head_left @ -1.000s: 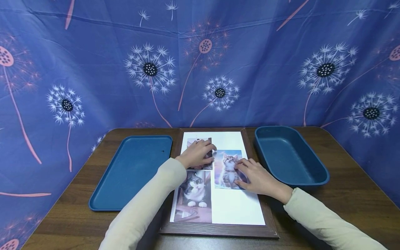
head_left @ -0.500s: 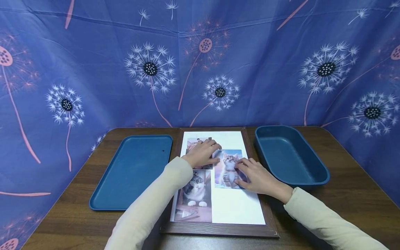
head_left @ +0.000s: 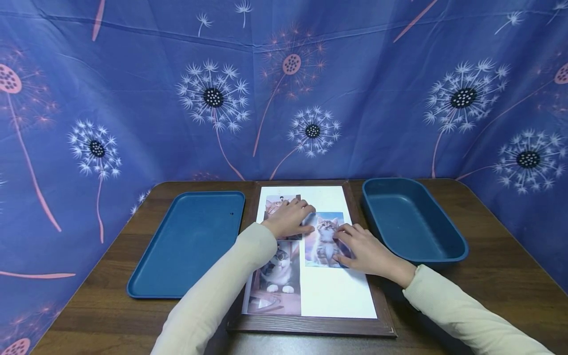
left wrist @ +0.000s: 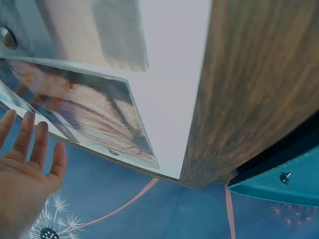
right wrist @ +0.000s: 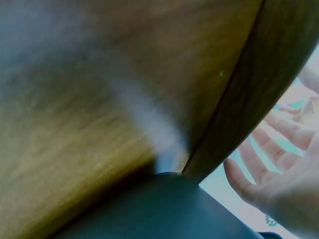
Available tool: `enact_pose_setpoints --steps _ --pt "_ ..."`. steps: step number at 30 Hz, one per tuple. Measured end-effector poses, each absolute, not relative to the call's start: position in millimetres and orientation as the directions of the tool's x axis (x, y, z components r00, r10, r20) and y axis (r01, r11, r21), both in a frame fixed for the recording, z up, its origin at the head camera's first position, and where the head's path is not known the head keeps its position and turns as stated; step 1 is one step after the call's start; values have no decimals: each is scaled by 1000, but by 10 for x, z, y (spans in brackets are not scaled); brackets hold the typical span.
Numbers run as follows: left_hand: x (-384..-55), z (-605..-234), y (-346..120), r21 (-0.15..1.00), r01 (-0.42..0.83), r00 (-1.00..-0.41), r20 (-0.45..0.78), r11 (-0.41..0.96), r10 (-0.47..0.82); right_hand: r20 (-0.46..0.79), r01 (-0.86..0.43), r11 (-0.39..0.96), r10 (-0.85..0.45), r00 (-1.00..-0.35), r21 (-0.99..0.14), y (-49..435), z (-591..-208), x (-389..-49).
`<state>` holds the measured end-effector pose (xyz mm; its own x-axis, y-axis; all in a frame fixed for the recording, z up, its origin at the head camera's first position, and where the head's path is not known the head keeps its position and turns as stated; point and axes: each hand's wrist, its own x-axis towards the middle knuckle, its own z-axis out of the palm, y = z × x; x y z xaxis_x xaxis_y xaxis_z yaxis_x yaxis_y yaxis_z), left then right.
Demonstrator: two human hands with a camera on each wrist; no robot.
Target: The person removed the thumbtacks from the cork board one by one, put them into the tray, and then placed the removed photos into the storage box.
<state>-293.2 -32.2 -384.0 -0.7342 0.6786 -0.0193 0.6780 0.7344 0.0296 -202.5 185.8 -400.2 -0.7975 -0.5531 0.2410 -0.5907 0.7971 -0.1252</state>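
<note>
A white board (head_left: pixel 339 301) in a dark wooden frame bears three cat photos. My left hand (head_left: pixel 290 219) reaches over the upper-left photo (head_left: pixel 272 206), partly hiding it, its fingertips at the upper-left edge of the kitten photo (head_left: pixel 326 239). On that photo's right side rest the fingertips of my right hand (head_left: pixel 368 252). Both hands have spread, lightly bent fingers. The grey-and-white cat photo (head_left: pixel 275 291) lies below at the left. A small pin (head_left: pixel 281 197) shows at the top of the upper-left photo. In the left wrist view, a shiny pin (left wrist: pixel 113 152) marks a photo's edge.
Left of the board lies a shallow blue tray (head_left: pixel 186 246) with a tiny dark pin (head_left: pixel 231 213) in it. A deeper blue bin (head_left: pixel 408 217) stands at the right. The wooden table (head_left: pixel 97 301) meets a blue dandelion-print cloth (head_left: pixel 381 123) behind.
My left hand has moved slightly right, from over the upper-left photo to the kitten photo's edge, uncovering more of the upper-left photo. My right hand has stayed put.
</note>
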Motion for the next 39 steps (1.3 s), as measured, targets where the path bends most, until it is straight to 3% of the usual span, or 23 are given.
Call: enact_pose_setpoints --steps 21,39 --pt "-2953 -3734 -279 73 634 -765 -93 770 638 240 -574 813 -540 -806 -96 1825 -3729 -2050" --pt "-2958 -3708 -282 122 645 -752 -75 754 655 286 -535 837 -488 -825 -116 2027 -3393 -2097"
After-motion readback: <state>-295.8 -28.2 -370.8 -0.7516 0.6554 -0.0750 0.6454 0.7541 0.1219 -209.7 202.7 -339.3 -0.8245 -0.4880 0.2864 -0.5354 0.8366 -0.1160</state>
